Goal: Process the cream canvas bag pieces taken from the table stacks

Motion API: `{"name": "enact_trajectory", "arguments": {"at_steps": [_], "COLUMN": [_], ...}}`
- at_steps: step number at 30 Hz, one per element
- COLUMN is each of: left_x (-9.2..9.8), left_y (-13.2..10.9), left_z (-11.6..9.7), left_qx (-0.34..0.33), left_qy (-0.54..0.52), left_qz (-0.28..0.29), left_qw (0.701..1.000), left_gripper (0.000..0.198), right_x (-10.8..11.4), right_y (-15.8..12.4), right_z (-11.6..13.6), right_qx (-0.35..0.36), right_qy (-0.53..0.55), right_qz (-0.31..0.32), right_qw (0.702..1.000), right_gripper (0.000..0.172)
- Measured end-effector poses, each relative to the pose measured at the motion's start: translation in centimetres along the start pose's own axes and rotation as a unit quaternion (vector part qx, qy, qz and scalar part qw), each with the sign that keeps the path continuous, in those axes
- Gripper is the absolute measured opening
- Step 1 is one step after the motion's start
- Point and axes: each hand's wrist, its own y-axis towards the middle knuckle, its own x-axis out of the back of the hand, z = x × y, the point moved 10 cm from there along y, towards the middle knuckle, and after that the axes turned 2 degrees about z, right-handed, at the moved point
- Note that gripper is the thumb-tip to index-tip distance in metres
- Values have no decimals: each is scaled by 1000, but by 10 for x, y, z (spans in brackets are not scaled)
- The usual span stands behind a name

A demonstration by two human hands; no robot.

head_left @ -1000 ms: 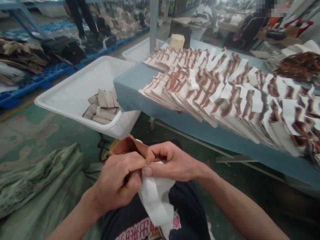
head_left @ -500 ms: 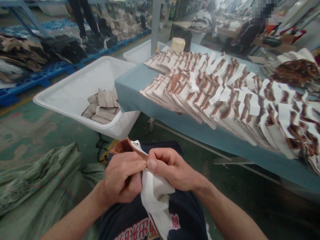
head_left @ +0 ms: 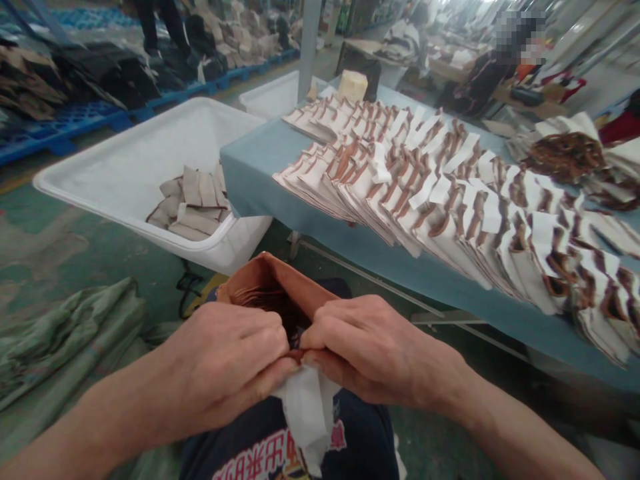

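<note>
Over my lap I hold a brown leather-like piece (head_left: 265,270), its upper part spread into an open pouch shape with folds inside. From its near edge a white strip (head_left: 306,407) hangs down in front of my dark shirt. My left hand (head_left: 230,357) is closed on the near edge, fingers curled and thumb pressed in. Close beside it, my right hand (head_left: 370,350) pinches the same edge. The fingertips almost meet, and what lies directly under them is hidden.
On the right, a blue-covered table (head_left: 260,160) bears rows of folded white-and-brown pieces (head_left: 410,200). A white tub (head_left: 100,180) with beige pieces (head_left: 193,207) stands left of it. Green sacking (head_left: 65,347) lies on the floor at lower left. Another person (head_left: 495,67) is in the background.
The brown piece has opened out wider between my hands, its rim now showing the inside. My hands have turned inward along its near edge. The view has shifted slightly.
</note>
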Motion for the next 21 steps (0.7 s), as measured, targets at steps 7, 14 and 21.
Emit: {"name": "enact_trajectory", "arguments": {"at_steps": [7, 14, 21], "left_x": [-7, -11, -14], "left_y": [-12, -3, 11], "left_z": [13, 21, 6], "left_qx": [-3, 96, 129], "left_qy": [12, -148, -164], "left_qz": [-14, 49, 85], "left_qw": [1000, 983, 974], "left_gripper": [56, 60, 32], "right_x": [-8, 3, 17], "right_y": [-7, -3, -4], "right_z": [-8, 0, 14], "right_qx": [-12, -14, -16], "right_qy": [19, -24, -1], "right_qz": [7, -4, 35], "right_qw": [1000, 1000, 999], "right_gripper": [19, 25, 27]}}
